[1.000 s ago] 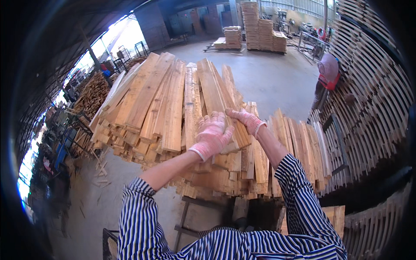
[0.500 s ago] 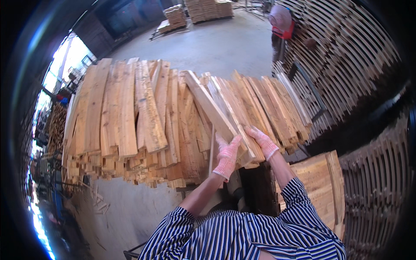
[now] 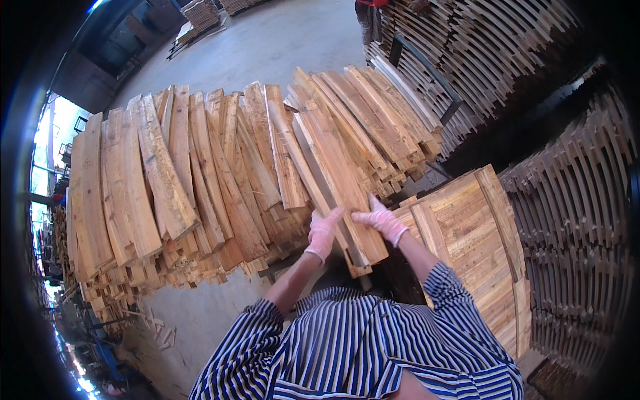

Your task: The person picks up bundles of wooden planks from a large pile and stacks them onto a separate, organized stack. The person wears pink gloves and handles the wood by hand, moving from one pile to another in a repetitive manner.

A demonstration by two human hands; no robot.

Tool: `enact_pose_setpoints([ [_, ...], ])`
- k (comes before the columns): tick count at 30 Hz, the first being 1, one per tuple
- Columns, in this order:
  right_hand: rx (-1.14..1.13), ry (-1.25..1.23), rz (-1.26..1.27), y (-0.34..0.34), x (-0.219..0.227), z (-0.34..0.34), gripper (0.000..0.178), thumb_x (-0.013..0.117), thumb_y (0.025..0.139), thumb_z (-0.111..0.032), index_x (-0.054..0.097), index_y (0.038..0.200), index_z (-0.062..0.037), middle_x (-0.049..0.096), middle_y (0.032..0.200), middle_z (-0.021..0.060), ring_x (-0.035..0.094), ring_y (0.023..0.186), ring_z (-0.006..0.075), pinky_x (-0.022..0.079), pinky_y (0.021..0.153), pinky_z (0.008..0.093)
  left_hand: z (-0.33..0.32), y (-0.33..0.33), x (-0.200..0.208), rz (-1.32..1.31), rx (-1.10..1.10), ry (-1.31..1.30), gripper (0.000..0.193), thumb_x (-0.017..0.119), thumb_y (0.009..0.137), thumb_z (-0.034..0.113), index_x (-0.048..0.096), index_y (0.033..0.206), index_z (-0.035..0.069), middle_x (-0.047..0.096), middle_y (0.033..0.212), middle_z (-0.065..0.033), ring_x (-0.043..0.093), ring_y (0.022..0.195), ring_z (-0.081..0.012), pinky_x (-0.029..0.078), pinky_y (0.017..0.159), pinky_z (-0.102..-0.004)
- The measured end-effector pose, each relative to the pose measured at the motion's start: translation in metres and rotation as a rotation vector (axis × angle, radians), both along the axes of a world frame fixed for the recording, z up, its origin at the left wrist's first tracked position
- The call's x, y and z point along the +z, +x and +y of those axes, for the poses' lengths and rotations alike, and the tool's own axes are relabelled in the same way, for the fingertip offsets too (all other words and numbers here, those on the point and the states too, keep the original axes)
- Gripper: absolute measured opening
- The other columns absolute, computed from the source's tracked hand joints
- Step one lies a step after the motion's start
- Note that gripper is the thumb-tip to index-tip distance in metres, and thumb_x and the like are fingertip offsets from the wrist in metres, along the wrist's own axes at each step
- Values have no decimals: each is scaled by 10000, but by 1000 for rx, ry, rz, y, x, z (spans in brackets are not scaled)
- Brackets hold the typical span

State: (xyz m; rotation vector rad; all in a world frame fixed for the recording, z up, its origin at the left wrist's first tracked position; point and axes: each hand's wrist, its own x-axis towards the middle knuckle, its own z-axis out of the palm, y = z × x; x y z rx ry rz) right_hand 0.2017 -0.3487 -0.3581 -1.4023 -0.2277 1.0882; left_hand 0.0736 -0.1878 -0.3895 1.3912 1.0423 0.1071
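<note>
My left hand [image 3: 325,233], in a pinkish work glove, is closed on the left edge of a few wooden boards at their near ends. One of these, a narrow board [image 3: 299,159], stands on edge beside a wider, flat-faced board [image 3: 341,170]. My right hand [image 3: 381,221], gloved alike, is closed on the wider board's right edge. The boards are pressed together between my hands, and their near ends jut out toward my body. Below their far ends lies a broad pile of rough boards [image 3: 120,193]. My palms and some fingertips are hidden.
To the right of my hands lies a flat panel of joined boards [image 3: 460,233]. Tall stacks of spaced slats [image 3: 567,227] rise along the right side. Beyond the pile is a concrete floor [image 3: 267,40] with pallets of stacked wood [image 3: 200,17]. A person [image 3: 369,23] stands partly visible at the top.
Both hands have drawn the boards nearer and lined them up closer together. My view has swung right, so the pile sits further left and more of the panel shows.
</note>
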Motion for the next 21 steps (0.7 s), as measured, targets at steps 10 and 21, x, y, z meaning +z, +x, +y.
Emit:
enact_pose_setpoints([
  [10,3,104,168,-16,-21,7,806,824,838,-222,396,1491,-21,620,1323,92,602,1183,210,492,1021,348,-9,-30,43,-126,43,-151,744,794,869,435,471,1402,27,622,1289,-154,601,1154,-230,498,995,-381],
  [21,268,-250,-272,11,104,-96,871,837,784,-220,385,1490,17,638,1262,140,653,1065,222,556,890,341,-51,33,59,-432,17,-1150,695,738,900,503,575,1398,45,642,1356,-146,617,1225,-297,475,1093,-443],
])
